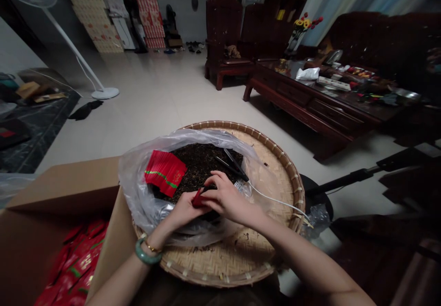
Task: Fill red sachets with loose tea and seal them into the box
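Note:
Over an open clear plastic bag (136,195) of dark tea leaves (196,156), both my hands meet at a small red packet (198,199). My left hand (184,212) grips its lower part. My right hand (225,198) is closed, with thumb and fingers pinched at the packet's upper edge; a dark bit shows there, too small to name. On the tea at the left lies a fanned stack of red packets (165,172) with a green stripe. A black tweezer-like tool (236,164) rests on the tea beyond my right hand.
The bag sits on a round woven bamboo tray (282,172) with scattered leaves. A white cord (275,200) crosses its right side. At left stands an open cardboard box (113,237) containing red packets (81,260). A wooden table (303,97) and a white fan (105,93) stand farther off.

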The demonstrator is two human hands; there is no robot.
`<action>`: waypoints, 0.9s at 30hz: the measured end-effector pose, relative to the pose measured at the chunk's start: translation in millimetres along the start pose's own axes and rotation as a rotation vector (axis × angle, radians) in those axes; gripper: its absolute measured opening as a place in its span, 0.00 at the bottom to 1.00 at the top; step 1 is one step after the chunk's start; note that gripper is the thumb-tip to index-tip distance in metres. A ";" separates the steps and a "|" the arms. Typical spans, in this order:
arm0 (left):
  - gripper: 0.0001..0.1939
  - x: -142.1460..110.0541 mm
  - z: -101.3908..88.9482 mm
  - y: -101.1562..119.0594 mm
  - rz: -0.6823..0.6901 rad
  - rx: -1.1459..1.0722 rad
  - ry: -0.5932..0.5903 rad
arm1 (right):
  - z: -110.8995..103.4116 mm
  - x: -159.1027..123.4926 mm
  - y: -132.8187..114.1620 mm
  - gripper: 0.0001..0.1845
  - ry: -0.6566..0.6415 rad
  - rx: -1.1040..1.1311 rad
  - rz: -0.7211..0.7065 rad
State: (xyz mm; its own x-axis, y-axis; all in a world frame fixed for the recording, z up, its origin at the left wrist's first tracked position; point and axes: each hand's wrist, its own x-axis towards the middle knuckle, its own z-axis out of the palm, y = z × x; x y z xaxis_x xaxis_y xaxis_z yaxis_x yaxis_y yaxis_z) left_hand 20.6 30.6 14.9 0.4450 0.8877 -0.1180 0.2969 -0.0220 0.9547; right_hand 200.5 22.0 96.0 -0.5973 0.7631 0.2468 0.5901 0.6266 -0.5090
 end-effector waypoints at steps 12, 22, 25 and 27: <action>0.20 -0.3 -3.2 21.8 -0.200 -0.311 -0.079 | 9.1 9.9 22.3 0.04 0.091 0.442 0.342; 0.19 3.2 6.0 29.5 -0.294 -0.370 -0.093 | 32.9 28.6 26.9 0.19 0.051 -0.008 0.287; 0.17 3.7 10.0 28.5 -0.300 -0.479 -0.086 | 42.2 30.9 30.4 0.18 0.024 -0.002 0.220; 0.17 4.3 11.5 26.2 -0.322 -0.524 -0.060 | 41.6 31.4 33.2 0.18 0.014 0.011 0.223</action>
State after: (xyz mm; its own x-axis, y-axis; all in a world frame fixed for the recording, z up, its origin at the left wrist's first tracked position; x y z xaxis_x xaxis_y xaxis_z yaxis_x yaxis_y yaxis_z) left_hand 39.9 28.6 36.2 0.4533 0.7843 -0.4234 -0.0233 0.4853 0.8740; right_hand 178.7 60.1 52.5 -0.4449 0.8848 0.1385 0.7006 0.4402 -0.5615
